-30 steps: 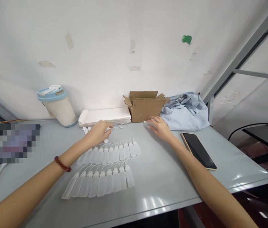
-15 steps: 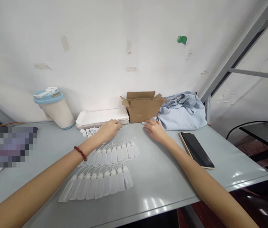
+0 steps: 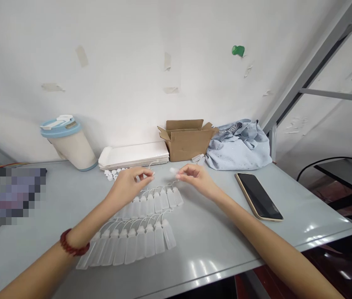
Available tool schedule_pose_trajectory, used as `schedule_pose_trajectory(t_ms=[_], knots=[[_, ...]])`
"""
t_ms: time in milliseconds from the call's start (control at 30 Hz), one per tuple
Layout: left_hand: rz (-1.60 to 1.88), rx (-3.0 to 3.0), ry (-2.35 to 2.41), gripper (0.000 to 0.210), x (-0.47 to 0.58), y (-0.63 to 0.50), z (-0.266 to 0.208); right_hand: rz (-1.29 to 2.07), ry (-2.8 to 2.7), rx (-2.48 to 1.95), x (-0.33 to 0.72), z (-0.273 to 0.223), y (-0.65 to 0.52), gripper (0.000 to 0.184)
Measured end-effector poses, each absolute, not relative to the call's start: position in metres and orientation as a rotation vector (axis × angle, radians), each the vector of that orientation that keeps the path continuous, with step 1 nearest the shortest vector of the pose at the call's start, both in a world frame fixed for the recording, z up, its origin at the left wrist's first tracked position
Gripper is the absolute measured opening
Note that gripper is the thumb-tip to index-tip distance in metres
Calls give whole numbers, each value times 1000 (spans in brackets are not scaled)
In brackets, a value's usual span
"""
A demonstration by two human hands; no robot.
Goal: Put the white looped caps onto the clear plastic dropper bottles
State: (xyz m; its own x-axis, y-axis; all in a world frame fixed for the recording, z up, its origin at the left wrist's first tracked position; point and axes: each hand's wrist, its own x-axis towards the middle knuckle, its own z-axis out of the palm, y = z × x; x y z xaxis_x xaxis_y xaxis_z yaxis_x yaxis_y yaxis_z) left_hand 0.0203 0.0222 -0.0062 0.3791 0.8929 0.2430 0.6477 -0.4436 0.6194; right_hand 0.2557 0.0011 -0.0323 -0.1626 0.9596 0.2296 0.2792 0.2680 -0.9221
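My left hand (image 3: 132, 181) pinches a thin white cord (image 3: 151, 162) that curves up from its fingertips. Across a small gap, my right hand (image 3: 196, 177) is closed on a small translucent plastic piece (image 3: 173, 170), blurred at the fingertips. Below the hands lie two rows of flat, translucent plastic pieces shaped like little bottles, a back row (image 3: 157, 201) and a front row (image 3: 132, 247), each with a thin white cord at its neck. Several small white caps (image 3: 110, 175) sit left of my left hand, partly covered by it.
Along the wall stand a cup with a blue lid (image 3: 70, 143), a stack of white cards or envelopes (image 3: 134, 154), an open cardboard box (image 3: 191, 143) and a light-blue cloth bag (image 3: 240, 147). Another clear piece (image 3: 198, 158) lies before the box. A phone (image 3: 258, 195) rests at right.
Both hands have drawn back from the stack and the box toward each other. The right has lifted a small translucent piece; the left has raised a thin cord.
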Motion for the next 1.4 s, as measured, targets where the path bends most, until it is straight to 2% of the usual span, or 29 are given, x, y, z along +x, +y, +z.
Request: schedule_pose_trajectory(t_ms=[133, 300, 833, 1267, 1400], knots=[[931, 1867, 1263, 22, 15, -6, -9, 1291, -1475, -974, 228, -25, -25, 25], [941, 1850, 1122, 19, 15, -23, -8, 1495, -1398, -899, 216, -24, -40, 21], [913, 1917, 1113, 12, 14, -32, 2, 1512, -1313, -904, 220, -22, -38, 17], [818, 1873, 1098, 15, 17, -31, 0, 1548, -1385, -912, 220, -21, -40, 19], [844, 1930, 1046, 16, 17, -31, -2, 1618, -1365, -909, 218, -21, -44, 25]])
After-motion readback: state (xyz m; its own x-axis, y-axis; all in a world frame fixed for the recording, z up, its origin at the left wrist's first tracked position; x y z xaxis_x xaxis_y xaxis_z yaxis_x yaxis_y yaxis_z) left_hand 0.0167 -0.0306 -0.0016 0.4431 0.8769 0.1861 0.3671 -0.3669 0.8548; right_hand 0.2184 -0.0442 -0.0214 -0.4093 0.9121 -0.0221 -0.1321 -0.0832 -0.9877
